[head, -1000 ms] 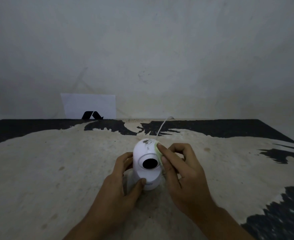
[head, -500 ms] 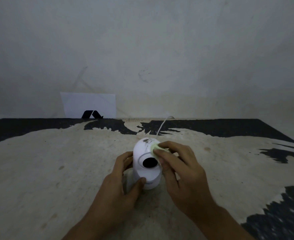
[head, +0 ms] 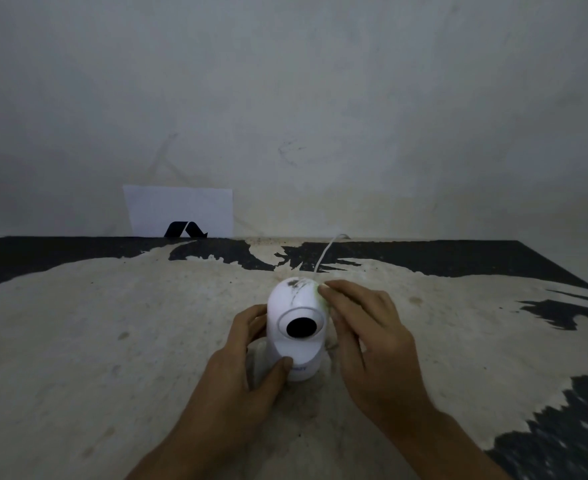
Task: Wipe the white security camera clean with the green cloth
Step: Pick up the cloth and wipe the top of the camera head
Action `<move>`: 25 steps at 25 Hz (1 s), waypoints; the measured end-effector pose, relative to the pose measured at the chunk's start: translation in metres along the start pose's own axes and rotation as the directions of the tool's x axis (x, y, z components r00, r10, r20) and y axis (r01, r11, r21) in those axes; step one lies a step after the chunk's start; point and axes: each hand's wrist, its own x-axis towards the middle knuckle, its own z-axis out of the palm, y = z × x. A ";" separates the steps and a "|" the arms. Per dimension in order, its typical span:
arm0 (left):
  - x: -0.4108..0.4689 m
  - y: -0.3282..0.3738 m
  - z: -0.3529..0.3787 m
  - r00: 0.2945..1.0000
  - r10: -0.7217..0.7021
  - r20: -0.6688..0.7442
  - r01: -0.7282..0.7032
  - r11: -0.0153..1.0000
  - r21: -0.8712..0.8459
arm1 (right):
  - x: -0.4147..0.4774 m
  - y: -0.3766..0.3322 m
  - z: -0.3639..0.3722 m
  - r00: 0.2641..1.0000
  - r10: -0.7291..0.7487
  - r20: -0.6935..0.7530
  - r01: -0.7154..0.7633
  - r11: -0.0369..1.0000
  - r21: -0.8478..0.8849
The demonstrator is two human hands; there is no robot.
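The white security camera point(head: 294, 308) stands upright on the worn table, its round black lens facing me and dark smudges on top of its dome. My left hand point(head: 247, 355) grips its base from the left, thumb across the front. My right hand point(head: 365, 327) presses against the dome's right side. Only a thin pale-green edge of the green cloth point(head: 321, 295) shows under those fingertips; the remainder is hidden by the hand.
A white cable point(head: 325, 252) runs from behind the camera to the table's back edge. A white card with a black logo point(head: 181, 211) leans against the wall at the back left. The table point(head: 112, 341) is pale with black patches.
My right hand with the cloth has slid up and back along the dome's right side, now covering less of the front. The left hand and camera have stayed put.
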 end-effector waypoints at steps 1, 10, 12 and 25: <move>0.000 0.000 0.000 1.000 -0.002 -0.004 0.002 1.000 -0.004 | 0.000 0.001 0.001 0.997 0.079 -0.025 -0.079 0.996 0.031; 0.001 -0.004 0.004 0.998 -0.043 -0.043 0.045 0.998 0.035 | 0.001 -0.020 0.000 0.925 -0.313 0.217 0.341 0.934 -0.109; 0.001 -0.003 0.004 0.997 -0.062 -0.041 0.063 0.997 0.034 | 0.001 -0.019 -0.002 0.938 -0.304 0.169 0.325 0.939 -0.110; 0.001 -0.002 0.001 1.000 -0.001 0.001 0.001 1.000 -0.030 | 0.003 -0.007 0.001 0.988 -0.143 0.056 0.143 0.990 0.016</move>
